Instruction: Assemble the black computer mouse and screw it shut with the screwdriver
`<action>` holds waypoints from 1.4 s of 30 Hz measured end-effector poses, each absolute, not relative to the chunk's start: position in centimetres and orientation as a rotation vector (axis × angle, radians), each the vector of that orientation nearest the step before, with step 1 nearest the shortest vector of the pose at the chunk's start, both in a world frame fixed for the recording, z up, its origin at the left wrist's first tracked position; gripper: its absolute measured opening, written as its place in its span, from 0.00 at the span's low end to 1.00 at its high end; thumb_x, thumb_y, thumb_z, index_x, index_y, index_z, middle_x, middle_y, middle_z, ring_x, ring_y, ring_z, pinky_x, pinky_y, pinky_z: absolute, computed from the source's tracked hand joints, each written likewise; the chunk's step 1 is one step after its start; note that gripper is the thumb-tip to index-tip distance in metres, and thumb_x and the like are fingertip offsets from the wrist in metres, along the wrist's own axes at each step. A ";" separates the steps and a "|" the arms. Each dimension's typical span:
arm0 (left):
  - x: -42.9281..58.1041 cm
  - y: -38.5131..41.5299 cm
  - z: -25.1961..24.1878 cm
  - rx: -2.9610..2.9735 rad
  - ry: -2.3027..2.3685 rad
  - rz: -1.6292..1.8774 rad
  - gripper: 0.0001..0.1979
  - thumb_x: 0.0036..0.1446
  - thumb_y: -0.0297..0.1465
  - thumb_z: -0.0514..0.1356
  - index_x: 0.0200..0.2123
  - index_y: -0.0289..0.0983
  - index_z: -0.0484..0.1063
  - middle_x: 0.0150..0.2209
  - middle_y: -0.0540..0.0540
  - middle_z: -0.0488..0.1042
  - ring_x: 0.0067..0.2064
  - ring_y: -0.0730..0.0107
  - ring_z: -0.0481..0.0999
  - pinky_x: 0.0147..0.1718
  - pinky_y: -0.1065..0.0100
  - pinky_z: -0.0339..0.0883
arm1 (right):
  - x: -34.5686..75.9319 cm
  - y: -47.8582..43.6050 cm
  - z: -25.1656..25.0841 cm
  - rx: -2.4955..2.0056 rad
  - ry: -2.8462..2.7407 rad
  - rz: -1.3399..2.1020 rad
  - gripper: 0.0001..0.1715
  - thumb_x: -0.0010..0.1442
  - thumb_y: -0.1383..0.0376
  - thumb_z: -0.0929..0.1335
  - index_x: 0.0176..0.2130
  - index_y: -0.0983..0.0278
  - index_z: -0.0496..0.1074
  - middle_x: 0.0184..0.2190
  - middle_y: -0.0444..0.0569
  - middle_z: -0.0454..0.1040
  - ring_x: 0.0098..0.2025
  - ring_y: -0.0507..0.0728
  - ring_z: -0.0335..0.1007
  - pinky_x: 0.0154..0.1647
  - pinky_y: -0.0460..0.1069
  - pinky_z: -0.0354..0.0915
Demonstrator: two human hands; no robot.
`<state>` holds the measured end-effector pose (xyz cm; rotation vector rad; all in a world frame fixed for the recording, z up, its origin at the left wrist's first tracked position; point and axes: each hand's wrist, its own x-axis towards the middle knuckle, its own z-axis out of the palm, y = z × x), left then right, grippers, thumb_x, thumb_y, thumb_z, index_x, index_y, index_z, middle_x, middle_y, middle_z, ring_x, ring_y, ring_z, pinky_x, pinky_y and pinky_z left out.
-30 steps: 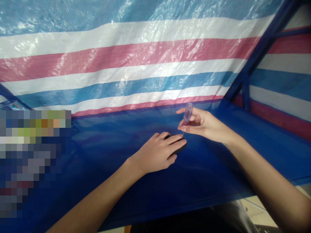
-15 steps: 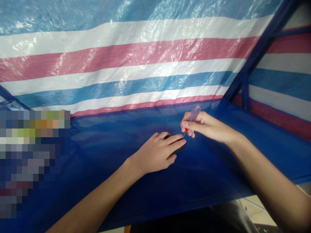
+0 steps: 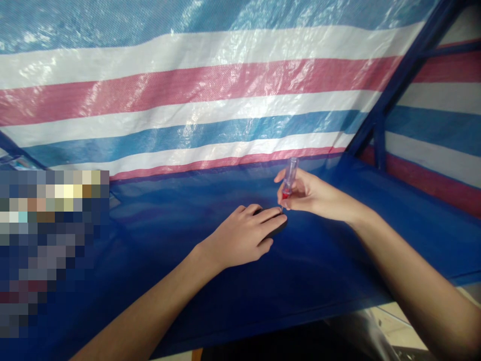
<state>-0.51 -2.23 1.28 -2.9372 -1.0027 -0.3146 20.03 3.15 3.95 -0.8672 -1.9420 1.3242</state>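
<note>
My left hand [image 3: 244, 238] lies over a black computer mouse [image 3: 279, 228], its fingers holding the mouse down on the blue surface [image 3: 311, 271]. Most of the mouse is hidden beneath that hand; only its dark rounded right end and a bit of the far edge show. In my right hand [image 3: 306, 195] is a screwdriver [image 3: 290, 175] with a clear purplish handle and a red collar. The screwdriver stands nearly upright, its thin shaft pointing down at the mouse between the left fingertips. Whether its tip sits in a screw I cannot tell.
A striped red, white and blue plastic sheet [image 3: 195, 95] rises behind the surface. Dark blue frame bars [image 3: 391, 95] stand at the right. A pixelated patch [image 3: 48, 240] covers the left side. The surface's near edge runs above my lap.
The screwdriver has tipped from a rightward lean to nearly upright, and its handle has shifted left. My right fingers have changed their hold around it. My left hand and the mouse stay put.
</note>
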 end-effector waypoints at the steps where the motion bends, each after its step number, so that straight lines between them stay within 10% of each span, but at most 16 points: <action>1: -0.5 -2.2 1.3 -2.936 -1.002 -0.313 0.23 0.61 0.32 0.50 0.60 0.42 0.56 0.62 0.52 0.61 0.52 0.62 0.64 0.50 0.60 0.61 | 20.1 3.2 3.9 -0.856 -1.964 1.322 0.22 0.50 0.69 0.70 0.44 0.61 0.60 0.28 0.41 0.70 0.28 0.50 0.69 0.30 0.47 0.65; 42: -0.6 -2.2 1.2 -2.938 -1.002 -0.326 0.23 0.62 0.32 0.50 0.60 0.41 0.56 0.62 0.51 0.61 0.53 0.61 0.64 0.51 0.60 0.61 | 19.7 2.9 4.4 -0.870 -1.888 1.242 0.14 0.47 0.69 0.71 0.33 0.63 0.64 0.27 0.44 0.73 0.30 0.53 0.71 0.33 0.50 0.66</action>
